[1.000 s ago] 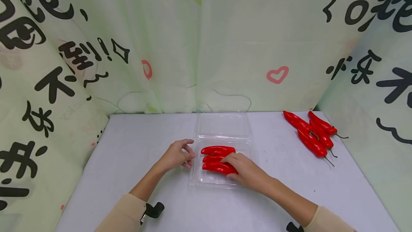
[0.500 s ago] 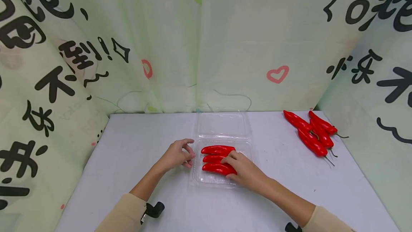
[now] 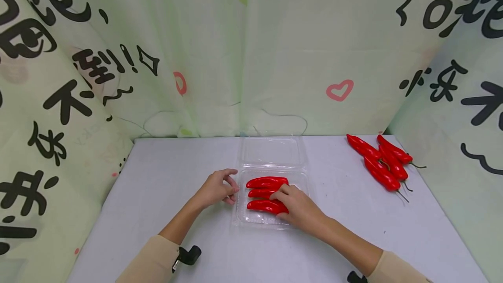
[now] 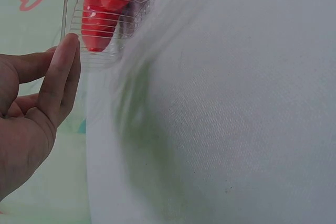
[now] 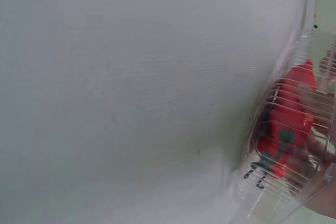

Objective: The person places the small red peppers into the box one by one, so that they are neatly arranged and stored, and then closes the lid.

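Observation:
A clear plastic clamshell box (image 3: 255, 218) lies on the table with its lid folded back. Inside, red chili peppers lie side by side: a far one (image 3: 266, 182), a middle one (image 3: 259, 193) and a near one (image 3: 264, 205). My right hand (image 3: 300, 211) reaches over their right ends; its thumb and fingers hold the near pepper, whose stem end is hidden in the head view. Green stems (image 5: 286, 137) show through the box wall in the right wrist view. At the box's left rim is my left hand (image 3: 216, 190), fingers loosely bent, a fingertip touching the wall (image 4: 73, 30).
Several more red chili peppers (image 3: 380, 170) lie heaped at the table's back right corner, stems pointing to the near right. Printed cloth hangs behind the white table (image 3: 177, 156) and along both sides. The open lid (image 3: 271, 152) extends toward the back cloth.
My right hand has shifted very slightly left, and the near pepper has moved a little left and toward me. The left hand stays at the box's left rim.

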Available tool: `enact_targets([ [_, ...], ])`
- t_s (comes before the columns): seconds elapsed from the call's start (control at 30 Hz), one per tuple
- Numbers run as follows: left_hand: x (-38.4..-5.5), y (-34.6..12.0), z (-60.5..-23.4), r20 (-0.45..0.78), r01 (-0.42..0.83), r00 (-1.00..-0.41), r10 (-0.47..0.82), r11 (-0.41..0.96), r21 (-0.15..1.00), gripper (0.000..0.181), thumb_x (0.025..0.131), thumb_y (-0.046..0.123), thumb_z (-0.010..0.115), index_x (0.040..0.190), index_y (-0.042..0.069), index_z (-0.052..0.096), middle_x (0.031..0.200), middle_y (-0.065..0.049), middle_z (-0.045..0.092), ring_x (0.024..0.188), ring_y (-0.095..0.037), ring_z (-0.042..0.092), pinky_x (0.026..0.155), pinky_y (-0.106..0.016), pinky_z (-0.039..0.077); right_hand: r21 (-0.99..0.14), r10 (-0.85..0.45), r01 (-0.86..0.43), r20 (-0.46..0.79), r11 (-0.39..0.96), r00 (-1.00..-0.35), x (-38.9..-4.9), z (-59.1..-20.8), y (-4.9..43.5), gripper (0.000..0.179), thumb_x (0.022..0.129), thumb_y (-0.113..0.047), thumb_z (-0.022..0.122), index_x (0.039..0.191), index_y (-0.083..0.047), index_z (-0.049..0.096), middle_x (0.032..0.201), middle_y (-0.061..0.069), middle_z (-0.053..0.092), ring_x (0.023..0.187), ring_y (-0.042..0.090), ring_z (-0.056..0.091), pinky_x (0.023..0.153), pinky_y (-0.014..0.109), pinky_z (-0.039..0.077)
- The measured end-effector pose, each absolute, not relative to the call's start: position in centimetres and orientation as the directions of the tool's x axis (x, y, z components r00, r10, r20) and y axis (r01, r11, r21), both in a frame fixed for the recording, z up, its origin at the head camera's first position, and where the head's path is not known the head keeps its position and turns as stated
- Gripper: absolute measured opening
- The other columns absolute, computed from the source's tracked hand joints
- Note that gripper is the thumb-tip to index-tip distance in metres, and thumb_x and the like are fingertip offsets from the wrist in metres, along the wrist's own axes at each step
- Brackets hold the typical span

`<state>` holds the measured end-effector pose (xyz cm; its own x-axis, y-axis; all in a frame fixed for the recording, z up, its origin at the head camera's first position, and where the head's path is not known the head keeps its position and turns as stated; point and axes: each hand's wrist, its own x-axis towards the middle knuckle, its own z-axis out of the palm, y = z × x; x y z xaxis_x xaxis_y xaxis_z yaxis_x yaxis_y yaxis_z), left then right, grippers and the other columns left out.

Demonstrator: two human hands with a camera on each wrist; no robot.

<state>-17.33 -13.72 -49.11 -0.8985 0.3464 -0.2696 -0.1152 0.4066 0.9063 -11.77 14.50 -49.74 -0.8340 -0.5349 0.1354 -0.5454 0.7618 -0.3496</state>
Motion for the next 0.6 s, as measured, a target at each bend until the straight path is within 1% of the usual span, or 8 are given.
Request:
enact_targets([
  [0.23, -17.28, -13.64, -49.13, -0.268, -0.118, -0.901, 0.341, 0.401, 0.909, 0.060, 0.094, -0.001, 0.069, 0.150, -0.003, 0.046, 0.098, -0.013, 0.065, 0.062, -0.017, 0.069, 0.061, -0.033, 0.064, -0.331, -0.542, -0.554, 0.138, 0.764, -0.829, -11.78, -49.72, 14.57, 0.051, 0.070, -0.019, 0.096, 0.115, -0.016, 0.072, 0.104, -0.001, 0.063, 0.098, 0.017, 0.063, 0.081, 0.030, 0.063],
  [0.6, -17.27, -13.55, -49.13, -0.271, -0.118, -0.901, 0.337, 0.411, 0.904, 0.060, 0.095, -0.001, 0.069, 0.151, -0.002, 0.046, 0.098, -0.013, 0.065, 0.062, -0.018, 0.069, 0.061, -0.033, 0.064, -0.340, -0.555, -0.560, 0.120, 0.756, -0.823, -11.80, -49.75, 14.87, 0.050, 0.074, -0.020, 0.094, 0.119, -0.015, 0.072, 0.106, -0.001, 0.063, 0.098, 0.015, 0.062, 0.081, 0.029, 0.062],
])
